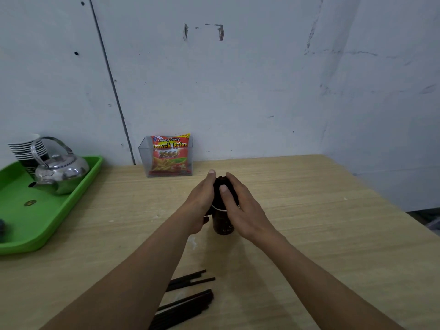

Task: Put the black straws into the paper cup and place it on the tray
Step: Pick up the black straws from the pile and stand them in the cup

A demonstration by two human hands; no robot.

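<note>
Standing at the middle of the table (309, 210), a dark paper cup (222, 226) is holding a bundle of black straws (219, 184). The left hand (202, 201) and right hand (241, 210) are cupping the bundle, fingers curling round it. Loose straws (188, 303) are lying nearer the person. A clear box (145, 158) is holding a red packet (170, 156) reading "French Fries 2000". A green tray (47, 225), well to the left, is carrying a kettle (62, 172) and stacked cups (27, 148).

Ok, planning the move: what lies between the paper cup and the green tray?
Bare table, in the head view, apart from the left hand holding the paper cup.
</note>
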